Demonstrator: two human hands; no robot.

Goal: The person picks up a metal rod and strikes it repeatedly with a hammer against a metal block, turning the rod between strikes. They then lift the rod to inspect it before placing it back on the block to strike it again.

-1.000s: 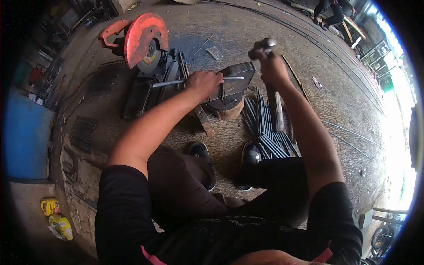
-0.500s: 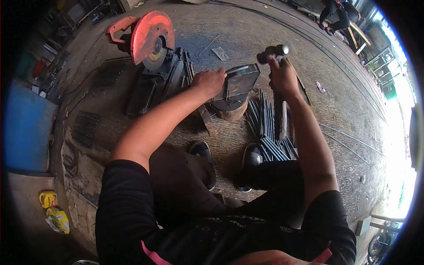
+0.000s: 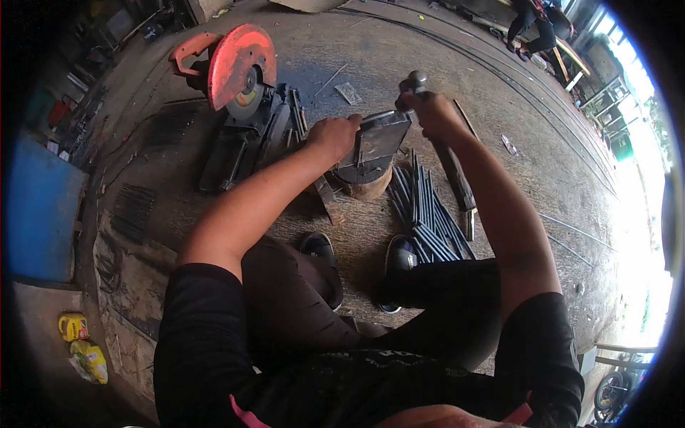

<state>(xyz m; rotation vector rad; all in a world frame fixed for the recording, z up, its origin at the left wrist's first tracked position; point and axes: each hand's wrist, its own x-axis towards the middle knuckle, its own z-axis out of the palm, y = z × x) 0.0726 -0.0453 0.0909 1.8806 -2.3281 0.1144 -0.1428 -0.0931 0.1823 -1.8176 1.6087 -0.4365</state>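
My left hand (image 3: 335, 137) is closed around one end of a short metal rod (image 3: 378, 117). The rod lies along the top of a dark steel block (image 3: 385, 138), which is set on a wooden stump (image 3: 372, 187). In my right hand (image 3: 439, 116) is a hammer (image 3: 457, 178), gripped high up, close to its head, with the handle slanting down beneath my forearm. The hammer head overlaps the rod's far end in this view. A pile of cut metal rods (image 3: 427, 207) lies on the ground just right of the stump.
A red cut-off saw (image 3: 242, 68) stands left of the block. Long bars (image 3: 499, 60) stretch across the ground behind and to the right. A seated person (image 3: 531, 28) is at the far right. Yellow packages (image 3: 73, 327) lie at the lower left.
My right hand has brought the hammer down and left, from above the block's right side to the rod's end. My left hand stays on the rod. The whole view has shifted slightly.
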